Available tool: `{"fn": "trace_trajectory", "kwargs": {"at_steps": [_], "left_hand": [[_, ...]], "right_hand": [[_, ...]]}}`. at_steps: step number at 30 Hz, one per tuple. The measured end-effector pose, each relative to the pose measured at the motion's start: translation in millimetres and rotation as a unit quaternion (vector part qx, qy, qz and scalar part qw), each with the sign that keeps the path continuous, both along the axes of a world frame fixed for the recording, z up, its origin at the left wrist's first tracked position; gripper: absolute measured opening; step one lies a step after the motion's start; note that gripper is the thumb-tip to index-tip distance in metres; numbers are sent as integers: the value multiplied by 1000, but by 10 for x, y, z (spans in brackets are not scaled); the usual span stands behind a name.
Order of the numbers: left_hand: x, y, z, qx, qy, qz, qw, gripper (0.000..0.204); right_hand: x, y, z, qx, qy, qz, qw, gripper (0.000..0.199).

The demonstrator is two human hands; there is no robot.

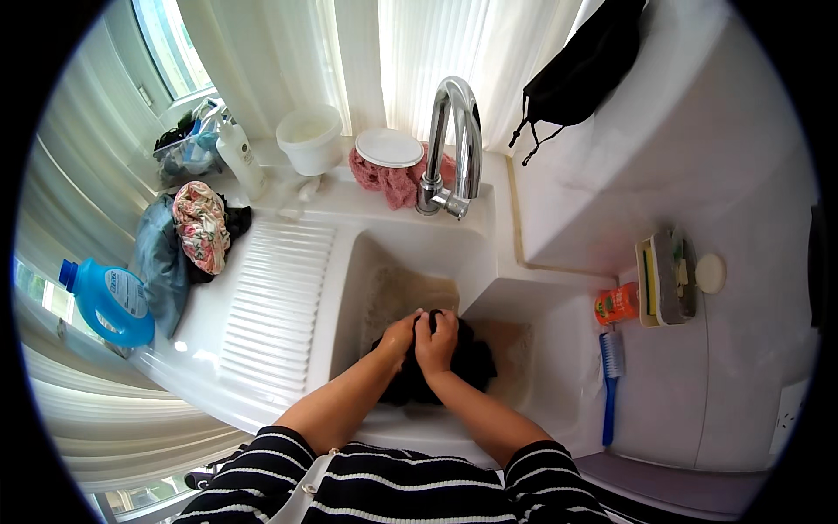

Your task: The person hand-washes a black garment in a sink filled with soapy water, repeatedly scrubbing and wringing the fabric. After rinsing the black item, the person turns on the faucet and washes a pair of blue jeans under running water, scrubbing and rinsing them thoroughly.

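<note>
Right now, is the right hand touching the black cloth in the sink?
Touching. The head view shows the right hand gripping a fold of the black cloth, with no gap between them.

Window (179, 48) at 10-11 o'clock, pale frame, bright daylight. Off-white pleated curtain (262, 61) at 11-12, backlit, light coming through the folds. Side curtain (74, 175) at 9-10; lower curtain (105, 384) at 8, slice of glazing (140, 498) just below it. White laundry counter (275, 306) with moulded ribs at 8-9. White wall projection (646, 131) at 2, beige sealant line (517, 218) along its base. Right wall (759, 349) at 3-4: pale, thin seam, power socket (787, 415) at 4. Purple-grey strip (681, 474) at 4-5.
</note>
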State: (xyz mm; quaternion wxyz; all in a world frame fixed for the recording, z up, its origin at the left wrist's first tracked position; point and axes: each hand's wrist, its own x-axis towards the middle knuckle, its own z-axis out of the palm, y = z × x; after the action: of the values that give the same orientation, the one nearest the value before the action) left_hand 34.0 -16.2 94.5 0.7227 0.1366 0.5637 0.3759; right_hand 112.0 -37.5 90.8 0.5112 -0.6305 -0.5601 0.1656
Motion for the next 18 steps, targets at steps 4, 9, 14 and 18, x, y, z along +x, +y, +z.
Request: {"fn": "trace_trajectory", "kwargs": {"at_steps": [4, 9, 14, 18], "left_hand": [[-262, 51, -486, 5, 23, -72, 997, 44], [-56, 193, -30, -51, 118, -46, 991, 48], [-354, 634, -580, 131, 387, 3, 913, 49], [-204, 490, -784, 151, 650, -236, 706, 54]], "right_hand": [[-230, -293, 218, 80, -27, 196, 977, 16], [401, 492, -561, -134, -100, 105, 980, 29], [279, 768, -433, -129, -136, 45, 981, 32], [188, 608, -988, -90, -386, 90, 914, 33]]}}
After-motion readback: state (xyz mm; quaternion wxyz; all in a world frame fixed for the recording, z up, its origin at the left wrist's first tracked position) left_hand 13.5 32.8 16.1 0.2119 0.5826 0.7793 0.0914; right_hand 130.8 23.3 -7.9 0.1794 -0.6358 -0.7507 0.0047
